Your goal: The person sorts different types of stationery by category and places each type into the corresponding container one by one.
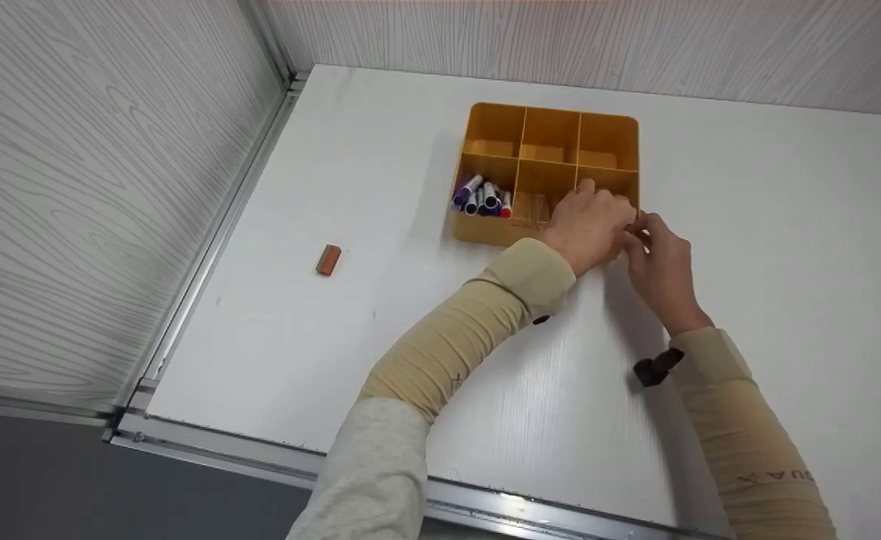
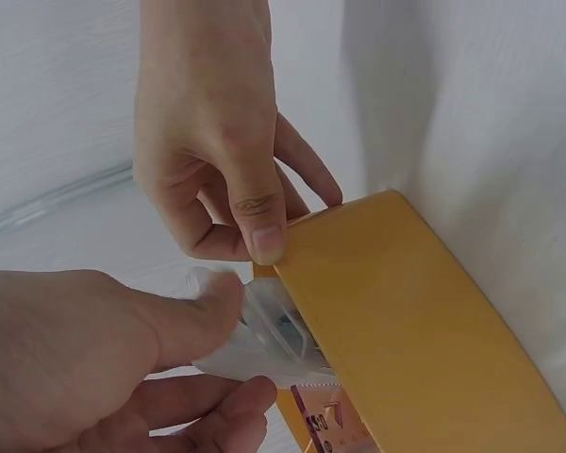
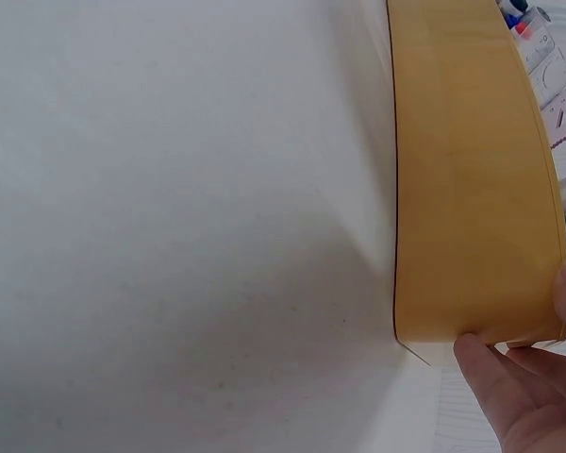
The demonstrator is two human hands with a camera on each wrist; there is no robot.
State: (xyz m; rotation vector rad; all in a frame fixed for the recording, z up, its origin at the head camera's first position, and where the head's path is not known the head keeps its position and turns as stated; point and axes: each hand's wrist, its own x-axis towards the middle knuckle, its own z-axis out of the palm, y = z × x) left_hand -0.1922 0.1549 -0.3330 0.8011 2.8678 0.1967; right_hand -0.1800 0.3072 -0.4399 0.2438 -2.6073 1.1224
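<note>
A yellow six-compartment organizer box [image 1: 478, 231] stands on the white table. My left hand [image 1: 589, 225] reaches over its front wall into the front right compartment. In the left wrist view, its thumb and fingers pinch a small clear plastic bag [image 2: 281, 326] with dark bits inside. My right hand [image 1: 664, 274] grips the box's front right corner, thumb over the rim and fingers along the side. Several markers [image 1: 490, 196] lie in the front left compartment. A printed packet [image 2: 332, 415] shows beside the bag; the front middle compartment's contents are partly hidden by my left hand.
Left of the box, a small reddish-brown block [image 1: 329, 259] with a greenish side lies on the white table [image 1: 298, 337]. Wood-patterned panels [image 1: 95, 187] stand along the left and back. A metal rail [image 1: 223, 457] runs along the table's front edge.
</note>
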